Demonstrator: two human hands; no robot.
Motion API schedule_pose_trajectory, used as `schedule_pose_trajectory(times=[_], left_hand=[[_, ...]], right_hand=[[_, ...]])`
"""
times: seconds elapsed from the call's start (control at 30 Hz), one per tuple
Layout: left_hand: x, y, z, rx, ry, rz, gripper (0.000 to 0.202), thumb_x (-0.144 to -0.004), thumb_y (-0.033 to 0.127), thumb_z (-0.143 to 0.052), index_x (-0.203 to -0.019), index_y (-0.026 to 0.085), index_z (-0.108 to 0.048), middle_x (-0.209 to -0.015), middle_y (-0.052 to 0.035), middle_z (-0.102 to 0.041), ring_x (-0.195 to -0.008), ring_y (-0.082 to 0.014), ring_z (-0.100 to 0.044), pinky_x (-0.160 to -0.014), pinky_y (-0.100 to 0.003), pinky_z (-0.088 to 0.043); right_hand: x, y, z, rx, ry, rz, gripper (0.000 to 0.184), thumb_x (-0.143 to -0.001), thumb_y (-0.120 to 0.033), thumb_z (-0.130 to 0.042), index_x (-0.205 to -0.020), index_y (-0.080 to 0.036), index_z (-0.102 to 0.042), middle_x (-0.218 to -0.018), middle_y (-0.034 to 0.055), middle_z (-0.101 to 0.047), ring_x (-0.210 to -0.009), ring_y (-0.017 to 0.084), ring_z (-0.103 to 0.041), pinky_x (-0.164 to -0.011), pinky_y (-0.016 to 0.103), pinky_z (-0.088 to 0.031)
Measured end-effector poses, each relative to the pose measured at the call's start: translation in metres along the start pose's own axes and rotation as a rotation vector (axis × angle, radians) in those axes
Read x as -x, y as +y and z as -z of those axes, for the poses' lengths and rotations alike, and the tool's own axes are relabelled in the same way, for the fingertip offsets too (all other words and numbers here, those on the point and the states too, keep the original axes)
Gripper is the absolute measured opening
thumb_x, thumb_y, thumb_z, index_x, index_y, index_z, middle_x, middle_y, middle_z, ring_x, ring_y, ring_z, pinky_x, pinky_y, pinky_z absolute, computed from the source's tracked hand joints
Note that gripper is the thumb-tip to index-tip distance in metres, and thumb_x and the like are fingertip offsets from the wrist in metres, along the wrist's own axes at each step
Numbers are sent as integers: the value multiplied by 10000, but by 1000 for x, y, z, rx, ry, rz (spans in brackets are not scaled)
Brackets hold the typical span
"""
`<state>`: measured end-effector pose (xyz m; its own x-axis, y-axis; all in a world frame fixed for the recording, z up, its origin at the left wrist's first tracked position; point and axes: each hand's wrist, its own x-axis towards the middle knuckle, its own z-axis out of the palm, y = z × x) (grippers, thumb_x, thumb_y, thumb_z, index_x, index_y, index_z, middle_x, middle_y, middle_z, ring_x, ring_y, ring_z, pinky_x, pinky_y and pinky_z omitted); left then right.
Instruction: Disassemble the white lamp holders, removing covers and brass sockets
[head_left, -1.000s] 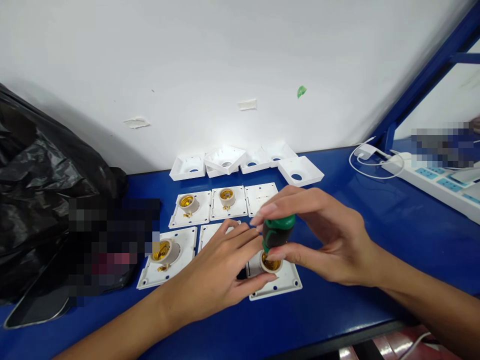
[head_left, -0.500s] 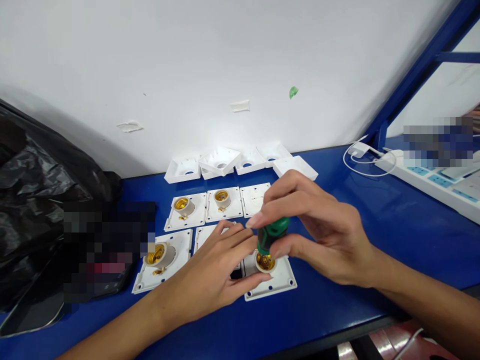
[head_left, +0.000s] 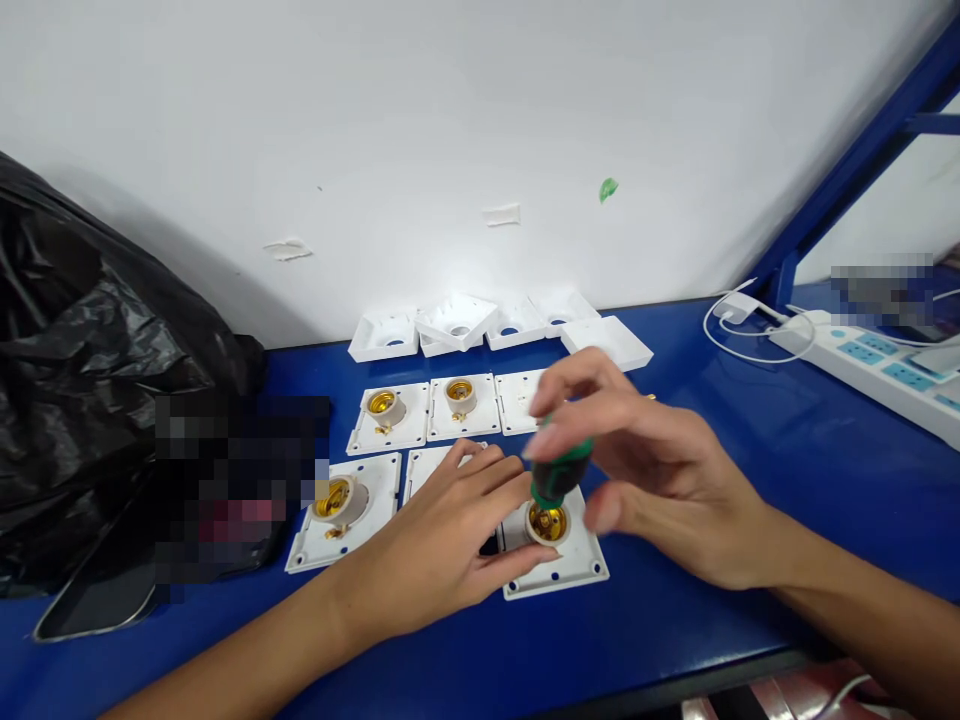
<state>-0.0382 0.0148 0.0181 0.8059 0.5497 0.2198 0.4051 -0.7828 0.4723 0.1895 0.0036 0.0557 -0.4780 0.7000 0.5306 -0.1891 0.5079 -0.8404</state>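
A stubby screwdriver (head_left: 559, 472) with a green and black handle stands over a lamp holder (head_left: 547, 524) with a brass thread; its tip is down inside. My right hand (head_left: 660, 460) has its fingers on the handle, while the blurred thumb is a little apart from it. My left hand (head_left: 457, 525) steadies that lamp holder, thumb along its front and fingers behind its left side. Beneath is a square white base plate (head_left: 581, 565). Another plate (head_left: 424, 468) is partly hidden under my left hand.
More plates with lamp holders (head_left: 341, 500) lie left and behind, beside a plate without a holder (head_left: 517, 402). Several white covers (head_left: 386, 338) line the wall. A black bag (head_left: 97, 330) and a dark, blurred-out item (head_left: 247, 500) are at left, a power strip (head_left: 892, 365) at right.
My right thumb has come off the screwdriver handle, and the fingers have shifted on it. My left hand keeps its place at the lamp holder. The whole view has shifted slightly.
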Motion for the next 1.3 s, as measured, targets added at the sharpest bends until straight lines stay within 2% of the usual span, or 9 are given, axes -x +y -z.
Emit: schedule_pose_trajectory(times=[0.37,0.5,0.63,0.77,0.83,0.97,1.1,1.23,1.3], left_hand=[[1,0,-7,-45,34,-2,309,-1047,482,-592,-1227,231,-612,-1138,-77,-698,-1167,-302,-626,-1033,-455,-449],[1,0,-6,-27,10,12,330,-1044,480,-601,-1271,241,-600,-1102,-59,-700,-1161,-289,-630,-1068,-465,-433],[1,0,-6,-29,-1,16,329,-1047,493,-588,-1268,250,-602,-1101,-57,-697,-1176,-295,-620,-1070,-470,-430],[2,0,-6,-34,-3,18,352,-1047,497,-585,-1288,241,-589,-1136,-67,-697,-1194,-306,-613,-1064,-481,-434],[2,0,-6,-34,6,17,355,-1043,487,-597,-1297,239,-588,-1178,-76,-696,-1187,-309,-615,-1054,-482,-441],[3,0,-6,-21,11,20,349,-1036,483,-611,-1288,243,-593,-1187,-70,-702,-1133,-297,-634,-1029,-475,-453],[3,0,-5,-23,-11,25,320,-1036,487,-609,-1248,246,-607,-1141,-59,-707,-1150,-294,-634,-1064,-491,-437],[3,1,-4,-26,-28,32,358,-1048,488,-586,-1317,252,-577,-1191,-67,-706,-1187,-293,-634,-1103,-508,-421],[3,1,-4,-25,-25,32,357,-1044,483,-594,-1313,249,-582,-1211,-74,-704,-1207,-298,-628,-1116,-516,-415]], right_hand=[[0,6,2,-69,4,-85,316,-1043,-219,-604,-1310,-354,-703,-1249,44,-672,-1161,190,-627,-958,365,-586],[1,6,2,-110,58,-82,309,-965,-228,-733,-1241,-365,-721,-1163,15,-655,-1072,160,-626,-901,300,-582],[1,4,2,-152,-31,-131,327,-1016,-240,-664,-1322,-355,-680,-1237,25,-647,-1120,153,-624,-959,301,-557],[1,1,1,-131,-29,-93,312,-1002,-229,-686,-1286,-356,-706,-1151,8,-650,-1064,126,-605,-925,244,-539],[1,1,1,-113,-70,-108,309,-1049,-247,-608,-1330,-350,-686,-1180,26,-659,-1121,141,-595,-957,269,-532],[2,0,2,-86,-24,-68,257,-992,-295,-705,-1240,-354,-734,-1085,17,-645,-1089,152,-583,-924,263,-536],[4,0,2,-89,-77,-103,300,-1079,-294,-542,-1336,-363,-683,-1176,47,-658,-1102,168,-607,-892,306,-567],[4,0,2,-6,4,-48,292,-1005,-283,-682,-1276,-385,-716,-1127,31,-653,-1090,174,-592,-874,295,-570],[4,0,3,15,-15,-81,310,-1053,-251,-589,-1309,-386,-701,-1145,43,-676,-1108,187,-609,-900,333,-567]])
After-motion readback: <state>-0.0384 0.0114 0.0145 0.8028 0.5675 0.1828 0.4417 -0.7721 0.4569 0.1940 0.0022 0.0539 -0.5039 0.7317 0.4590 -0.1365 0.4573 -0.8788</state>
